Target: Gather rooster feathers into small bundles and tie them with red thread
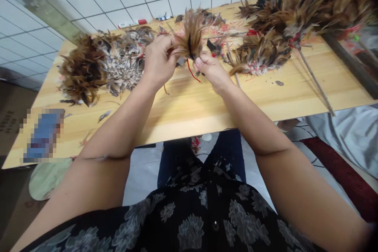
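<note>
Feather bundle [191,39]: a fan of brown feathers held upright between the two hands, above the far middle of the wooden table [206,102]. Left hand [159,61] is closed around the bundle's left side, fingers curled over the lower feathers. Right hand [211,71] is closed at the base of the bundle, thumb and fingers pinched together just below the quills. Red thread [192,71] hangs from the pinch point and curves down between the two hands toward the table surface. Both hands sit close together, almost touching, with the bundle rising from the gap between them. Loose feather pile [100,65], brown and speckled white, lies on the table left of the left hand. Bound feather clusters [260,53] with red wrapping lie right of the right hand, and a thin stick [314,80] runs from them toward the near right edge of the table. Larger feather dusters [313,8] occupy the far right corner. A red-capped marker [134,23] lies along the far edge.
</note>
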Demonstrator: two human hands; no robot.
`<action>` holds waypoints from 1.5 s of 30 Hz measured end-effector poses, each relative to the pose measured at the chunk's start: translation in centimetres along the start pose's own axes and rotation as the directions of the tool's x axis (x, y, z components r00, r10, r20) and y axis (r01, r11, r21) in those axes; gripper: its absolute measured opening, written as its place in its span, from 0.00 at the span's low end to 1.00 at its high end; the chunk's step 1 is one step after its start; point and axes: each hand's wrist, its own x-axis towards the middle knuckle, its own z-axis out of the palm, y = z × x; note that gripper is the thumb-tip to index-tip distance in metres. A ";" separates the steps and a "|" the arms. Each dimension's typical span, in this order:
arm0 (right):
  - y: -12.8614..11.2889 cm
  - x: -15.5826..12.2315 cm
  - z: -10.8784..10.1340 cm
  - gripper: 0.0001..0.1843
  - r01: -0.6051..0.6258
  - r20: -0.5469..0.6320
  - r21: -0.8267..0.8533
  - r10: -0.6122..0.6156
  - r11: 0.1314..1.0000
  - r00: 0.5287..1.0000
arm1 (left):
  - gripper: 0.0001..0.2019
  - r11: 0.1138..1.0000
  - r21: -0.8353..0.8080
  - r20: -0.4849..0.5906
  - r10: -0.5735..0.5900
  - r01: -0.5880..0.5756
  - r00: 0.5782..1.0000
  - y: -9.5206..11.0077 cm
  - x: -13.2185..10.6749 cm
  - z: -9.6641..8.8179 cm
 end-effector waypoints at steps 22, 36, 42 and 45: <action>-1.4 -0.6 1.0 0.29 -0.316 -0.078 0.258 0.345 0.913 0.935 | 0.20 1.000 0.000 -0.106 -0.025 0.025 0.994 -2.1 -3.9 -3.6; -3.0 -1.8 0.4 0.21 -0.169 -0.077 -0.682 0.160 0.711 0.984 | 0.25 1.000 -0.015 0.258 -0.022 0.027 0.966 5.2 -6.5 -1.1; -3.9 -2.7 1.2 0.14 0.164 0.315 -0.782 0.154 0.602 0.937 | 0.28 0.996 0.031 0.114 0.083 -0.087 0.990 1.9 -4.1 -3.3; -3.3 -3.0 1.3 0.12 0.277 0.429 -0.645 0.037 0.712 0.902 | 0.24 1.000 0.001 0.068 -0.029 0.029 0.997 -0.4 -3.2 -3.6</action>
